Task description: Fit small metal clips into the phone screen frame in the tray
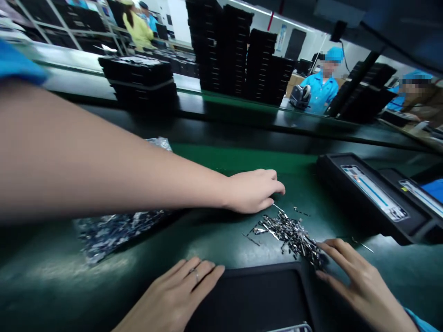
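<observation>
My left hand (pixel 188 288), with a ring on one finger, rests with its fingers stretched over the edge of a black tray (pixel 256 290) at the bottom. At the right edge of a loose pile of small, thin silver-and-black strips (pixel 289 233) is my right hand (pixel 353 272), thumb and forefinger apart at the strips. Whether it touches any of them is unclear. Another person's hand (pixel 254 189) reaches in from the left, above the pile, near one thin strip. Part of a long, pale piece shows in the tray at the lower frame edge.
Under the other person's arm lies a clear bag (pixel 121 233) of similar strips. Black trays with long pale parts (pixel 375 191) stand at the right. Stacked black trays (pixel 221 50) and a shorter stack (pixel 140 80) line the back ledge. Several people work beyond.
</observation>
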The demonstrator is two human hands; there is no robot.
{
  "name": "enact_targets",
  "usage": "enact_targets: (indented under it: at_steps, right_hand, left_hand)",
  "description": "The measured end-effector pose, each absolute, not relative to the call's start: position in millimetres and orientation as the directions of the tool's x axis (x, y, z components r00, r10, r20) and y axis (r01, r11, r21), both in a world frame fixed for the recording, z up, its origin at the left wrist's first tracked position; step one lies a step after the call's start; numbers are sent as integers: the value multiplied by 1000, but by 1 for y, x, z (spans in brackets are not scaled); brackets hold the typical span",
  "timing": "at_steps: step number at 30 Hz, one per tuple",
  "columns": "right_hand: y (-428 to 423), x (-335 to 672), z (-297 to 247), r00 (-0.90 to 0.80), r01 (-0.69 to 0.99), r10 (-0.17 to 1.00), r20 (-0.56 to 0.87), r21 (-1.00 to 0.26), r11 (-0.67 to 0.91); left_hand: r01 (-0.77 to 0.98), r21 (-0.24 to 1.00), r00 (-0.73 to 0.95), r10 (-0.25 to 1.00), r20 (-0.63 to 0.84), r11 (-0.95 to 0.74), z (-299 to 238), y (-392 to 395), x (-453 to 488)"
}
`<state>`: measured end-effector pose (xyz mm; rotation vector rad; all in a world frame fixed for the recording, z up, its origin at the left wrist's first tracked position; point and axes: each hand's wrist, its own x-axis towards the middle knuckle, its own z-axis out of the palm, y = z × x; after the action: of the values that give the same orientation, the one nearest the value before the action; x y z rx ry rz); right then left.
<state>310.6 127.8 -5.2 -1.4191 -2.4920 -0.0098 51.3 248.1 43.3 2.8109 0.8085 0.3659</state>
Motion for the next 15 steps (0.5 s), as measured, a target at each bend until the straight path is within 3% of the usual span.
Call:
enact_targets:
  at_steps: [5, 9, 12, 15]
  right_hand:
    - [129, 311, -22, -456, 825, 842, 290, -217, 522]
    - [143, 307, -28, -437, 814, 839, 323, -254, 522]
    - [153, 307, -31, -421, 813, 837, 350, -263, 519]
    - [158, 308, -34, -406, 817, 838, 365, -266, 512]
  left_hand:
    - [422, 309, 885, 461, 63, -852, 46, 224, 44]
    - [581, 353, 767, 639, 65, -733, 66, 211, 35]
    - [707, 431, 640, 766, -54, -560, 84, 197, 12]
    - [811, 439, 481, 868, -126, -386, 67, 165, -18]
